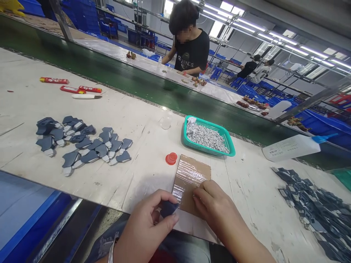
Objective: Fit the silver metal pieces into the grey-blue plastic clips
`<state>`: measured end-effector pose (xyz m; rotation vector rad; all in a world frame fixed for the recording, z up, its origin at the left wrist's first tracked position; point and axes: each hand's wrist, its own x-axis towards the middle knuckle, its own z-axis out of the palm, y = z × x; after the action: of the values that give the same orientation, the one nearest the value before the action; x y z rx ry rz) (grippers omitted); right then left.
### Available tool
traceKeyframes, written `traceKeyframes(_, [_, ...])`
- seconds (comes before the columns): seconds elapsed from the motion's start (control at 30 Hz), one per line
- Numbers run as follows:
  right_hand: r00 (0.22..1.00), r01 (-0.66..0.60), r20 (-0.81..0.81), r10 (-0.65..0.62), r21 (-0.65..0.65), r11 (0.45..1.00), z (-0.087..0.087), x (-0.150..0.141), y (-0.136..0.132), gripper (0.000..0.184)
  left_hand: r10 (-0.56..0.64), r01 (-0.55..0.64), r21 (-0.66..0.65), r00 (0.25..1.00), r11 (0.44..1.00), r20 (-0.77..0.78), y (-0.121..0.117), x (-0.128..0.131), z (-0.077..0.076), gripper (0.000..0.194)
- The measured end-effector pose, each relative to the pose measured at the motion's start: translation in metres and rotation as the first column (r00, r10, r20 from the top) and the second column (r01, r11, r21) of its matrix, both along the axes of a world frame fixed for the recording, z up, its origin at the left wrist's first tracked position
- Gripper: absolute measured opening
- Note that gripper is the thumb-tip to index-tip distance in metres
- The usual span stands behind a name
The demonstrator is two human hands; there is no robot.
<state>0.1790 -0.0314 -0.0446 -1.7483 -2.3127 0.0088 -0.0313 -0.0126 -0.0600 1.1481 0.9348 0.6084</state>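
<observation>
Between the thumb and fingers of my left hand [153,223] is a dark blue-grey piece [168,208], held near the table's front edge. My right hand [212,199] is pinched closed over a piece of cardboard [194,171] with a shiny, plastic-like covering. Whatever its fingertips hold, if anything, is too small to make out. Just beyond the cardboard lies a red cap-like item [171,158]. Behind that stands a green basket [233,150] filled with small whitish-grey bits [208,137].
Blue-grey pieces with pale ends form a pile [90,148] at left and another pile [315,208] at right. A white bottle [293,147] with a blue nozzle lies at right. Red tubes [54,80] and a knife [86,96] lie back left. A person [192,44] works across the green belt [117,78].
</observation>
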Motion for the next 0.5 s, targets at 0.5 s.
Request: traceKeyframes(0.5, [-0.106,-0.065,-0.724,-0.681,-0.679,0.731,0.031,-0.024,-0.017,0.024,-0.030,0.057,0.231,0.993,0.971,-0.117,0.000,0.010,0.021,0.019])
